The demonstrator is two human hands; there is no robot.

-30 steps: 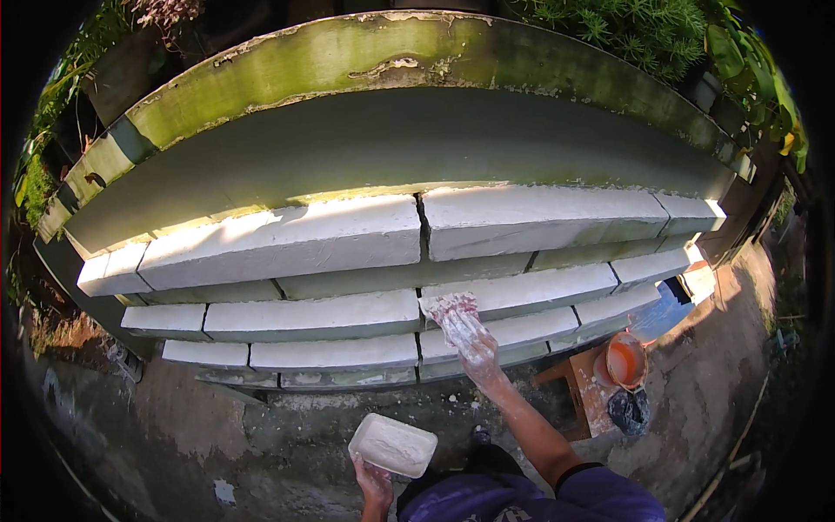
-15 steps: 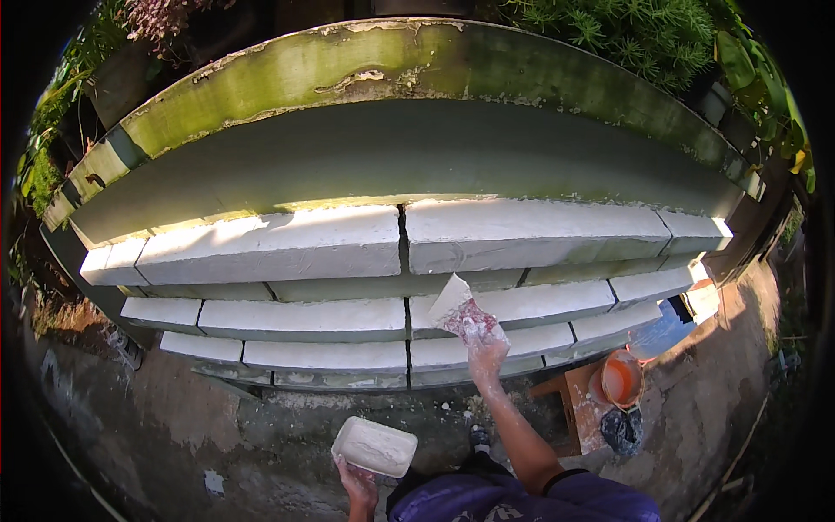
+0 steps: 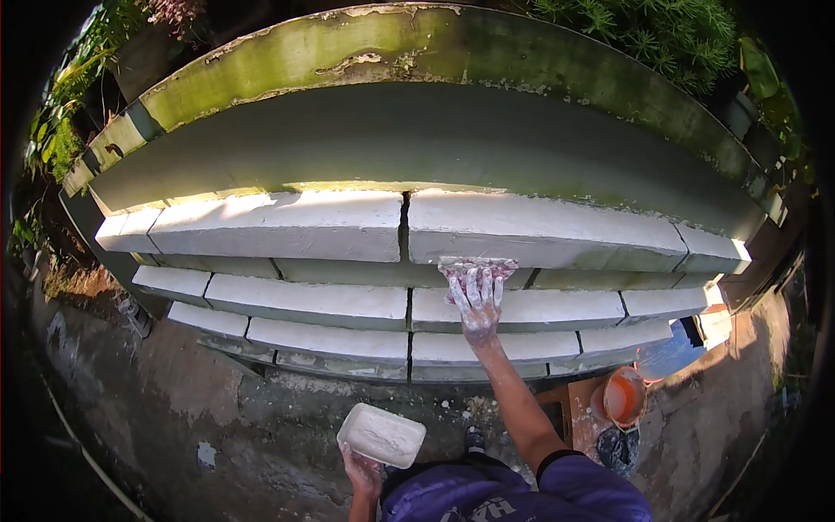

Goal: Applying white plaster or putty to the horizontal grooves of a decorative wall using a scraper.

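My right hand (image 3: 477, 300), smeared with white paste, is closed round a flat scraper (image 3: 478, 263) with a wide blade. Fingers lie spread along the back of the blade, whose edge is against the lower front face of the upper white ledge block (image 3: 539, 228), just right of the dark vertical gap. My left hand (image 3: 362, 470) grips a white rectangular tub (image 3: 383, 433) by its near left side, low in front of me. Pale paste fills the tub.
Lower rows of white blocks (image 3: 304, 304) step down toward me. Behind rises a green-stained wall (image 3: 487, 52) with plants (image 3: 644, 35) above. At right, an orange bucket (image 3: 623, 396) stands by a brown stool (image 3: 578, 404), a black plastic bag (image 3: 619, 451) and a blue container (image 3: 674, 352).
My right hand has moved up and forward, turning the scraper from tilted in the air to flat against the block's front face. The tub has shifted slightly up and right.
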